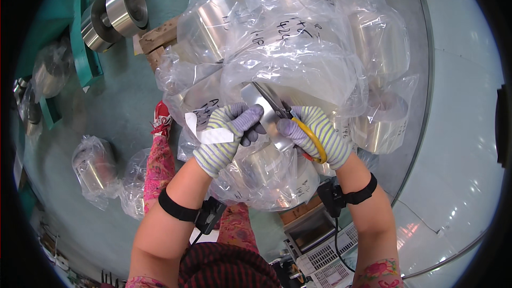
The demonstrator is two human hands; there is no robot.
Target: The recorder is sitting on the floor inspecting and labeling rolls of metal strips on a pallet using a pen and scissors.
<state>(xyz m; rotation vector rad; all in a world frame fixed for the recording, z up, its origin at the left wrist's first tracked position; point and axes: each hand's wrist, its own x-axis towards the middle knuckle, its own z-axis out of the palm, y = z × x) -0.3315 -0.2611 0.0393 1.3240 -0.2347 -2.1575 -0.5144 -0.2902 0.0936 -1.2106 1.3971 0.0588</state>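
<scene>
My left hand (224, 136), in a striped knit glove, pinches a shiny thin metal strip (253, 97) between thumb and fingers. A white paper-like strip (216, 136) lies across the back of that glove; whether it is held or only resting there I cannot tell. My right hand (325, 136), gloved alike, is closed round scissors (318, 144) with yellow and orange handles. Their dark blades point up and left, right against the metal strip. Below both hands, shiny metal rolls in clear plastic bags (293, 37) with handwritten marks stand in a cluster.
Wooden blocks (160, 36) show at the pile's left edge. Two bare metal rolls (127, 6) sit by a green stand (85, 56) at upper left. More bagged rolls (96, 168) stand on the floor at left. A printed sheet (330, 272) lies near the lower right.
</scene>
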